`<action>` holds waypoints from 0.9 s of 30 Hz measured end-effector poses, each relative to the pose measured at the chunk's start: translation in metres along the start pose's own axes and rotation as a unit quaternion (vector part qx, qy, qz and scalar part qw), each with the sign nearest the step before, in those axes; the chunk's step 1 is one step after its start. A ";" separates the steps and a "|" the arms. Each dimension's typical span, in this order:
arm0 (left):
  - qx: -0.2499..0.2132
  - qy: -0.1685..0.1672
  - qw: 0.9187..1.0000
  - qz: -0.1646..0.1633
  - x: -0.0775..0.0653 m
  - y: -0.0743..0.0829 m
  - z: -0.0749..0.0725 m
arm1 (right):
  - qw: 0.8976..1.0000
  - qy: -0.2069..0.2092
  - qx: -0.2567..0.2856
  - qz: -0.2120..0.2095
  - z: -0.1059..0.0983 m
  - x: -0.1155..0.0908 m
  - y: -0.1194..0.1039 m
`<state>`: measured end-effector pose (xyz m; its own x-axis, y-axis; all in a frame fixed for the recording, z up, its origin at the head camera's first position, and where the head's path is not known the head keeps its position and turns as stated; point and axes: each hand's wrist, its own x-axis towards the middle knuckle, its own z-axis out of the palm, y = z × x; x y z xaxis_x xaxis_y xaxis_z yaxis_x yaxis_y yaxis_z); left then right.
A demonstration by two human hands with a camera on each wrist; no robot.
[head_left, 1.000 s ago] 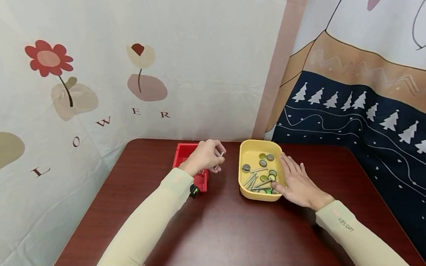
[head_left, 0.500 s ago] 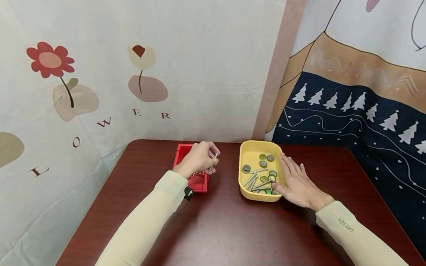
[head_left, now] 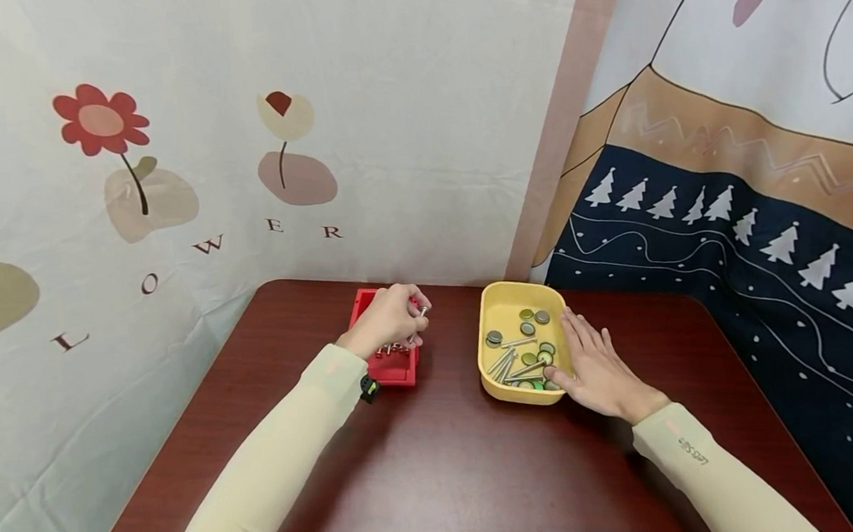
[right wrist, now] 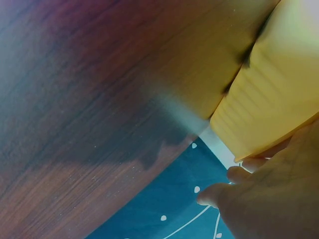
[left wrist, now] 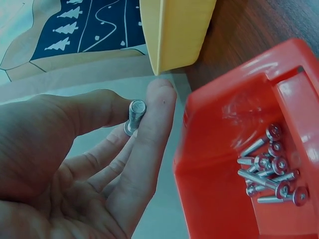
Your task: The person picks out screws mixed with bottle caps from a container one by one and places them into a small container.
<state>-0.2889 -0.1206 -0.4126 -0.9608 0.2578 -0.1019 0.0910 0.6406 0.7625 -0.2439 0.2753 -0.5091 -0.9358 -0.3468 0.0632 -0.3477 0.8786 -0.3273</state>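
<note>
Thumb and fingers of my left hand (head_left: 387, 319) pinch a silver bolt (left wrist: 135, 115) just above the right side of a red bin (head_left: 393, 378). Several similar bolts (left wrist: 269, 179) lie in a pile inside that bin, partly hidden by the hand in the head view. My right hand (head_left: 606, 375) rests against the right side of a yellow tub (head_left: 500, 295), fingers straight along the outside and thumb over the rim. Inside the tub are several long bolts (head_left: 504, 365) and several bottle caps (head_left: 542, 317), some green and some grey.
Both containers stand on a dark red-brown table (head_left: 442, 465), the red bin left of the yellow tub with a gap between them. A white printed cloth (head_left: 416, 133) hangs behind the table's far edge. A navy cloth with tree shapes (head_left: 697, 261) hangs at the right.
My left hand has moved left with the bolt, from the gap between the containers to over the red bin's side. The right hand has stayed on the tub.
</note>
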 end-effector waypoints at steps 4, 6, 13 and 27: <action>0.001 0.004 1.000 0.000 0.000 -0.003 -0.002 | 1.000 -0.001 0.000 0.001 0.000 0.001 0.001; 0.002 0.005 1.000 -0.001 0.000 -0.005 -0.002 | 1.000 -0.003 0.002 0.003 0.000 0.001 0.001; 0.002 0.011 1.000 -0.007 -0.002 -0.012 -0.005 | 1.000 -0.001 -0.003 0.000 0.001 0.000 0.001; 0.009 0.030 0.999 -0.020 -0.004 -0.025 -0.011 | 1.000 0.005 -0.005 -0.004 0.001 -0.001 0.002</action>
<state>-0.2906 -0.1454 -0.4242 -0.9776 0.1885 -0.0940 0.0562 0.6634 0.7462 -0.2436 0.2768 -0.5107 -0.9337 -0.3501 0.0755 -0.3553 0.8790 -0.3180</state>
